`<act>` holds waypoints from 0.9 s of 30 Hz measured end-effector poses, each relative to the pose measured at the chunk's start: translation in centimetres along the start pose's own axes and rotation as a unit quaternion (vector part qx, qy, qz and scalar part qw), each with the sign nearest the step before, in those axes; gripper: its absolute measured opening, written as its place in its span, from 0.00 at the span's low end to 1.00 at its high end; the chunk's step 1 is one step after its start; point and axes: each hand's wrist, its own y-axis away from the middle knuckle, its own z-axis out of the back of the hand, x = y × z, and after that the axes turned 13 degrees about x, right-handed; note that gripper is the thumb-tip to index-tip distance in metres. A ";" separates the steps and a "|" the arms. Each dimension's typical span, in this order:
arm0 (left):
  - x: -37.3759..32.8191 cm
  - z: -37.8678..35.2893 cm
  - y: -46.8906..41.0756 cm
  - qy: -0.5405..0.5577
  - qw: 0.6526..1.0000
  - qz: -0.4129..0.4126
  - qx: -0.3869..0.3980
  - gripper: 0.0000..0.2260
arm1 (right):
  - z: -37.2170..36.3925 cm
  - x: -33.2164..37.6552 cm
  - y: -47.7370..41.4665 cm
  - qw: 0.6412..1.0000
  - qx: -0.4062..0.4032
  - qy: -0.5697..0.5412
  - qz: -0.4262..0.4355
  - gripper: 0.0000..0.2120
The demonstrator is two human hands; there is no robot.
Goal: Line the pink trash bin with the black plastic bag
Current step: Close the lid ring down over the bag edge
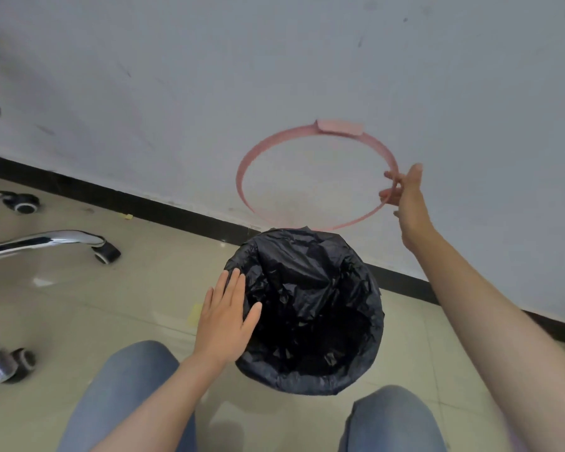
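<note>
- Two knees in blue jeans [124, 396] frame the near edge of the tiled floor [111, 305].
- The left hand [224, 316] lies flat, fingers spread, against the black plastic bag [307, 308], which covers the bin's mouth and hides its pink.
- Farther off, the right hand [405, 197] pinches a pink ring [248, 164] held up before the wall [274, 60].

Crinkled glossy black plastic bag [310, 308], matt pink plastic ring [258, 151], polished chrome chair legs [46, 241].

One black bag [307, 308], one pink ring [252, 158], two hands, three chair casters.
</note>
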 end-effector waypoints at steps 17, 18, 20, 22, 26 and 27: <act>-0.5 2.3 0.6 0.467 0.884 -0.005 0.004 0.23 | -5.5 -13.5 21.1 0.756 0.242 0.608 0.020 0.30; -0.3 2.1 0.6 0.454 0.891 -0.010 0.008 0.25 | -5.7 -14.0 21.2 0.760 0.234 0.606 0.019 0.29; -0.1 1.8 0.7 0.400 0.916 -0.023 0.011 0.27 | -6.2 -14.9 21.2 0.764 0.219 0.607 0.013 0.26; 0.0 1.6 0.8 0.309 0.951 -0.028 0.007 0.28 | -7.0 -15.2 20.7 0.767 0.218 0.603 0.004 0.24; -0.3 1.5 1.2 0.171 0.984 -0.026 -0.041 0.26 | -7.8 -15.0 18.8 0.779 0.174 0.601 0.042 0.20; -0.3 1.3 1.2 0.132 0.990 -0.025 -0.050 0.25 | -8.2 -15.1 18.2 0.777 0.170 0.604 0.052 0.21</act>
